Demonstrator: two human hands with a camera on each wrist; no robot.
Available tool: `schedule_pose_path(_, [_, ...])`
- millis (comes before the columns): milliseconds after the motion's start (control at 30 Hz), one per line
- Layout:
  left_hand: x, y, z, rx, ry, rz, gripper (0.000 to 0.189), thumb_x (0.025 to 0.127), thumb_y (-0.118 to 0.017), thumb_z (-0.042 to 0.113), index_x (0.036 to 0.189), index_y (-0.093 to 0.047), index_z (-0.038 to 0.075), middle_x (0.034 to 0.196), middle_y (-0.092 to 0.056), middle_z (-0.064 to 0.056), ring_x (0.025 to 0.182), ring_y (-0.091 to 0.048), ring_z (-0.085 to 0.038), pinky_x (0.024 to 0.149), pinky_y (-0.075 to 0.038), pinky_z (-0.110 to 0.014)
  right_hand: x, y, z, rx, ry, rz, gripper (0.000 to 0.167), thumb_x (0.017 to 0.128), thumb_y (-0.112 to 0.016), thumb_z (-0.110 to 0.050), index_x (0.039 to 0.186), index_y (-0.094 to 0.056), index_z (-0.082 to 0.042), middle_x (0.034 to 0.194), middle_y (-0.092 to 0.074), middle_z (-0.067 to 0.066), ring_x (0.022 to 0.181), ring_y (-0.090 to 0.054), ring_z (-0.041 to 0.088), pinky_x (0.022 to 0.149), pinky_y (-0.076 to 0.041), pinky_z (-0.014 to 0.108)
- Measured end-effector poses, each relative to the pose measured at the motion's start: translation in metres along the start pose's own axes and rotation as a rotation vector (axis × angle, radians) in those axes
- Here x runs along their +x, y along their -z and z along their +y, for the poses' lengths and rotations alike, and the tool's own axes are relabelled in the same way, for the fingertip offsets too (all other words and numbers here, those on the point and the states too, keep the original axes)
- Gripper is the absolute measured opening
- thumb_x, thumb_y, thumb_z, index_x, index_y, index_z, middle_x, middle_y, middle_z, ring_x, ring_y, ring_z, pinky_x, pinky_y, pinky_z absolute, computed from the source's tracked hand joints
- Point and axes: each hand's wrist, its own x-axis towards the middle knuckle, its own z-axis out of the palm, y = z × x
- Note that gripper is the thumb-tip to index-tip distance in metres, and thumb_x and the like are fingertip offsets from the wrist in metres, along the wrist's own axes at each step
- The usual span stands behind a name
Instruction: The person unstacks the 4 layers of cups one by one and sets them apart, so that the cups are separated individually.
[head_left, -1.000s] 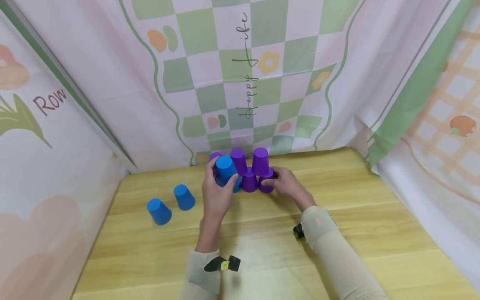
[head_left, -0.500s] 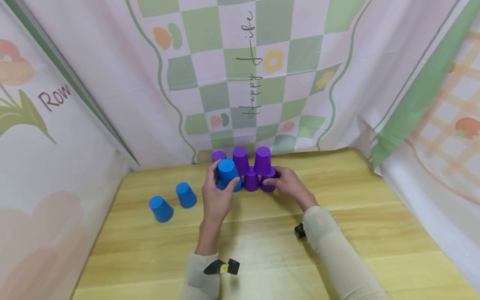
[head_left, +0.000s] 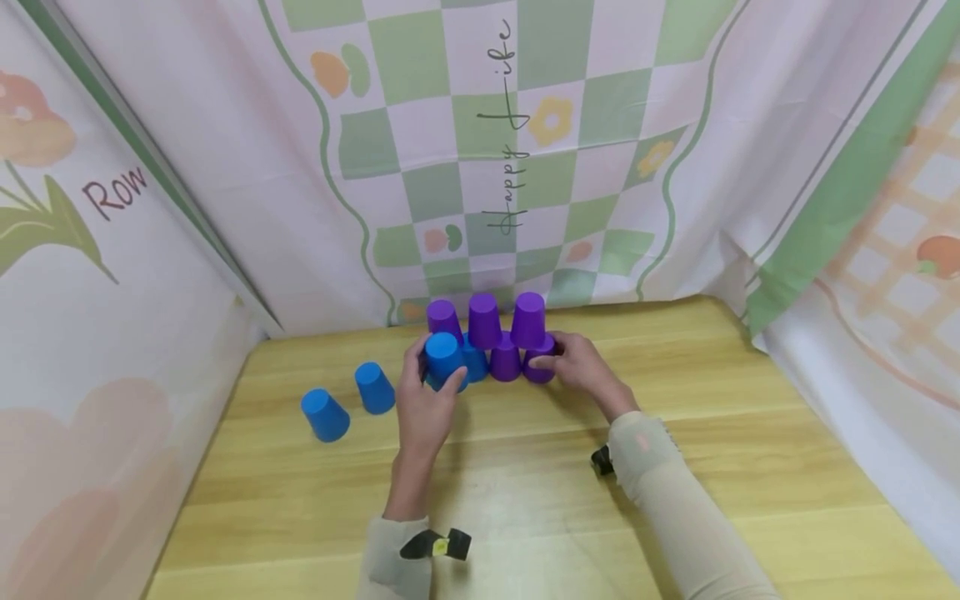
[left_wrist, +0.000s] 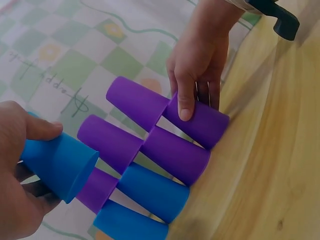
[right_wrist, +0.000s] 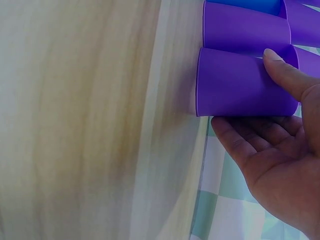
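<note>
In the head view my left hand (head_left: pixel 423 410) grips an upside-down blue cup (head_left: pixel 443 354) in front of the left end of a cup stack. The left wrist view shows that cup clear of the stack, thumb on one side and fingers on the other. My right hand (head_left: pixel 588 377) holds the rightmost bottom purple cup (right_wrist: pixel 240 82) between thumb and fingers. The bottom row also has another purple cup (left_wrist: pixel 177 155), a blue cup (left_wrist: pixel 152 191) and an end blue cup (left_wrist: pixel 131 223). Across the gaps above stand three purple cups (head_left: pixel 484 321), all mouth down.
Two more blue cups, a nearer one (head_left: pixel 325 415) and a farther one (head_left: pixel 374 387), stand upside down on the wooden table (head_left: pixel 525 500) left of my left hand. A checkered curtain (head_left: pixel 480 167) hangs right behind the stack.
My left hand has moved slightly left and toward me with the blue cup, uncovering more of the left upper purple cup. My right hand stays at its cup.
</note>
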Motion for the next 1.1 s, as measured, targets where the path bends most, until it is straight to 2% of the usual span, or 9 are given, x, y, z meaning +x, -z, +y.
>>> schedule_pose_path(133, [-0.001, 0.002, -0.005, -0.003, 0.054, 0.017, 0.06, 0.093, -0.078, 0.005, 0.147, -0.052, 0.01, 0.15, -0.059, -0.013, 0.145, -0.051, -0.036, 0.123, -0.038, -0.058, 0.0, 0.0, 0.0, -0.001, -0.003, -0.001, 0.045, 0.094, -0.08, -0.032, 0.126, -0.069, -0.004, 0.118, -0.074, 0.018, 0.109, -0.07, 0.035, 0.1, -0.057, 0.053])
schedule_pose_path(300, [-0.004, 0.006, -0.015, 0.007, 0.119, 0.038, 0.061, 0.093, -0.075, 0.002, 0.148, -0.05, 0.009, 0.151, -0.057, -0.013, 0.147, -0.048, -0.035, 0.124, -0.037, -0.058, -0.001, 0.001, 0.0, 0.002, -0.008, 0.001, 0.047, 0.094, -0.08, -0.031, 0.13, -0.068, -0.002, 0.121, -0.073, 0.019, 0.112, -0.07, 0.035, 0.102, -0.056, 0.053])
schedule_pose_path(500, [-0.006, 0.014, -0.027, 0.041, 0.168, 0.055, 0.061, 0.094, -0.073, 0.003, 0.149, -0.047, 0.006, 0.152, -0.054, -0.015, 0.147, -0.047, -0.036, 0.124, -0.035, -0.061, -0.001, 0.001, -0.002, 0.002, 0.0, 0.003, 0.048, 0.095, -0.08, -0.03, 0.132, -0.067, -0.002, 0.123, -0.073, 0.02, 0.113, -0.07, 0.036, 0.102, -0.057, 0.052])
schedule_pose_path(733, [-0.008, 0.021, -0.043, 0.078, 0.201, 0.056, 0.059, 0.095, -0.072, 0.004, 0.147, -0.045, 0.005, 0.152, -0.053, -0.016, 0.147, -0.046, -0.037, 0.124, -0.033, -0.062, 0.0, 0.002, -0.003, 0.001, -0.008, 0.005, 0.047, 0.095, -0.08, -0.03, 0.132, -0.068, -0.003, 0.122, -0.073, 0.018, 0.112, -0.07, 0.034, 0.101, -0.057, 0.051])
schedule_pose_path(933, [-0.007, 0.025, -0.049, 0.105, 0.213, 0.074, 0.059, 0.093, -0.073, 0.001, 0.146, -0.045, 0.001, 0.149, -0.053, -0.019, 0.146, -0.046, -0.039, 0.125, -0.033, -0.062, 0.001, 0.002, -0.002, 0.007, -0.006, -0.005, 0.046, 0.095, -0.079, -0.031, 0.13, -0.068, -0.004, 0.121, -0.074, 0.018, 0.111, -0.069, 0.034, 0.1, -0.057, 0.051])
schedule_pose_path(1100, [-0.01, 0.028, -0.054, 0.165, 0.224, 0.095, 0.057, 0.091, -0.075, 0.003, 0.141, -0.048, 0.0, 0.145, -0.051, -0.021, 0.144, -0.045, -0.04, 0.125, -0.033, -0.062, 0.002, 0.001, -0.002, 0.012, -0.018, -0.006, 0.045, 0.095, -0.079, -0.031, 0.13, -0.068, -0.005, 0.121, -0.074, 0.017, 0.111, -0.07, 0.033, 0.1, -0.057, 0.05])
